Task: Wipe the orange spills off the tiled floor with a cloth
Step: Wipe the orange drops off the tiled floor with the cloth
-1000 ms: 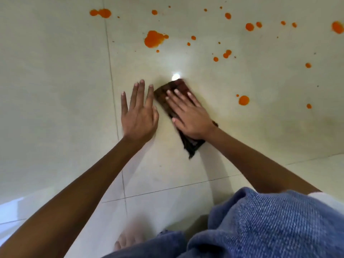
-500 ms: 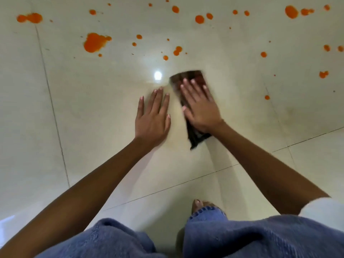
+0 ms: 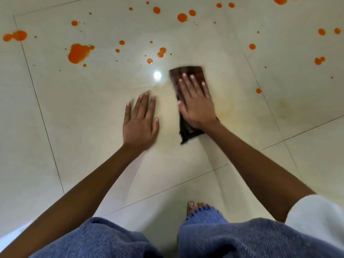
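Note:
A dark brown cloth (image 3: 188, 73) lies flat on the cream tiled floor (image 3: 83, 112), with my right hand (image 3: 196, 104) pressed palm-down on it, fingers spread. My left hand (image 3: 140, 121) rests flat on the bare tile just left of the cloth, holding nothing. A big orange puddle (image 3: 78, 53) sits at the far left, and several small orange drops such as one drop (image 3: 149, 60) lie just beyond the cloth. More drops, for example a lone one (image 3: 258, 90), dot the tiles to the right. A faint yellowish smear (image 3: 225, 114) shows beside my right wrist.
A ceiling light's reflection (image 3: 157, 75) glares on the tile left of the cloth. My blue jeans (image 3: 204, 237) and a bare foot (image 3: 193, 206) fill the bottom of the view. Grout lines cross the floor.
The cloth and my right hand have slid to the right and turned straighter. The view has shifted, so the spills sit further left. My left hand moved alongside.

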